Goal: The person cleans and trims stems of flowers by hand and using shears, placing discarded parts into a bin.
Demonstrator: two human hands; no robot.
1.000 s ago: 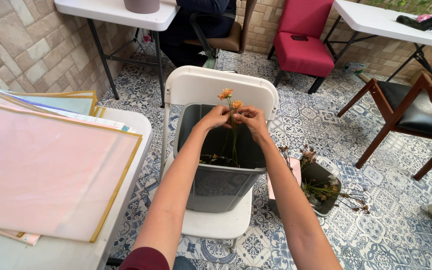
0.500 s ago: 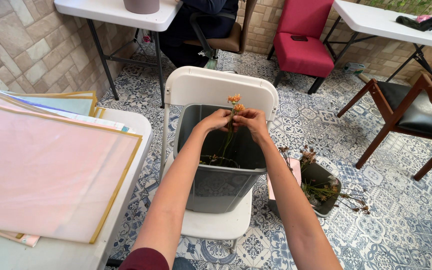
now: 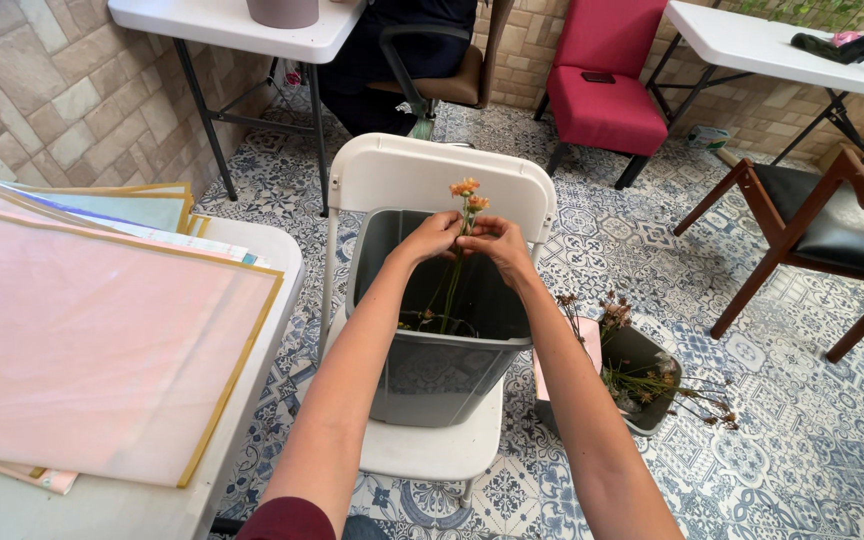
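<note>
While both arms reach fwd over the bin, hands meet at the stem.
Left hand (image 3: pixel 435 236): fingers pinched on the flower stem, just below the blooms.
Right hand (image 3: pixel 495 242): also closed on the same stem, touching left hand's fingertips.
Flower stem (image 3: pixel 454 285): thin, green, roughly upright, small orange blooms (image 3: pixel 468 192) on top; lower end hangs down inside the bin.
Grey bin (image 3: pixel 440 372): stands on seat of white folding chair (image 3: pixel 442 172), w/ green stems and bits at the bottom.
Dark pot (image 3: pixel 642 352): on the floor right of chair, holds dried brown stems, some spilling onto tiles; pink pc just beside it.
White table (image 3: pixel 274 262): left, carrying stack of pink and pale green sheets (image 3: pixel 82 340) w/ yellow edges.
Background: red chair (image 3: pixel 607 95), wooden chair w/ black seat (image 3: pixel 832 230), two more white tables, patterned blue tile floor.
</note>
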